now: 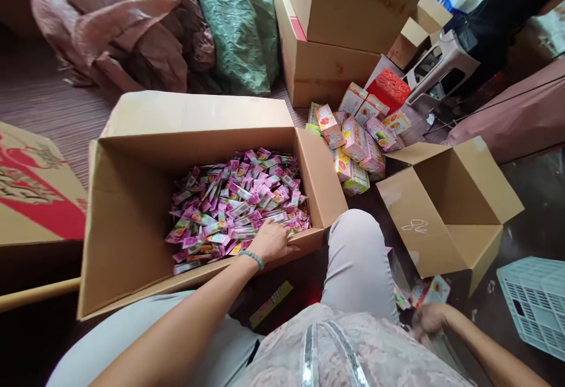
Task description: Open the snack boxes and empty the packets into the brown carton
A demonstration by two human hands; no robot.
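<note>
Left hand (271, 240) among pink sachets (238, 204) in the open carton (128, 198), frame centre.
Its fingers spread flat on the sachets; the right hand (430, 319), lower right, grips a small printed packet (435, 290).

A white scribble resembling "88" stands on the flap of the empty cardboard box (445, 210). Print on the sachets (238, 204) is too small to read.

I see striped dark flooring (53, 95), stacked cardboard boxes (335, 27) at one o'clock, bulging sacks (132, 22) at eleven, daylight overall.
</note>
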